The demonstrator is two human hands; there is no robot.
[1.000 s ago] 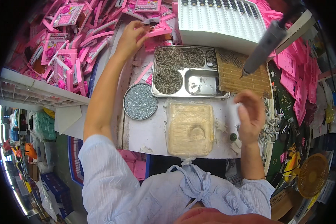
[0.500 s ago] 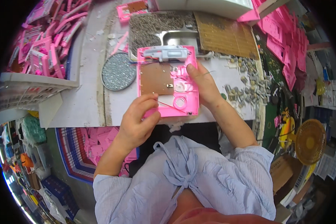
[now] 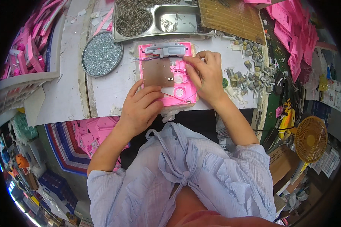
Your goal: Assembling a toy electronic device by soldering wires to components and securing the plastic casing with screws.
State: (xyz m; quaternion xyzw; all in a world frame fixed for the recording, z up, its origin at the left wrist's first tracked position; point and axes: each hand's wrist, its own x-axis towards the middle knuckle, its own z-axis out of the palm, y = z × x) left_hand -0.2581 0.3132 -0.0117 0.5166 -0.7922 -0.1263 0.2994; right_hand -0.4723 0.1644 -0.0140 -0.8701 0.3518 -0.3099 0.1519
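Observation:
A pink plastic toy casing (image 3: 168,101) lies open side up on a plastic-wrapped pad near the table's front edge. Inside it sit a brown circuit board (image 3: 157,72), a grey plastic mechanism (image 3: 166,50) along the top and a pink ring (image 3: 179,92) at lower right. A thin red wire (image 3: 174,97) runs across the bottom. My left hand (image 3: 142,108) rests with fingers spread over the casing's lower left corner. My right hand (image 3: 206,77) has its fingers curled at the right edge, thumb and index close together; anything between them is too small to make out.
Behind the casing stands a metal tray (image 3: 212,33) with small springs, partly under a cardboard sheet (image 3: 233,19). A round dish (image 3: 102,55) of tiny metal parts is at left, small motors (image 3: 250,79) at right. Pink parts fill a crate (image 3: 70,145) below and heap up on both sides.
The casing has gone from being held up between both hands to lying on the pad. My right hand has shifted from gripping its side to fingering its right edge. The view has shifted too.

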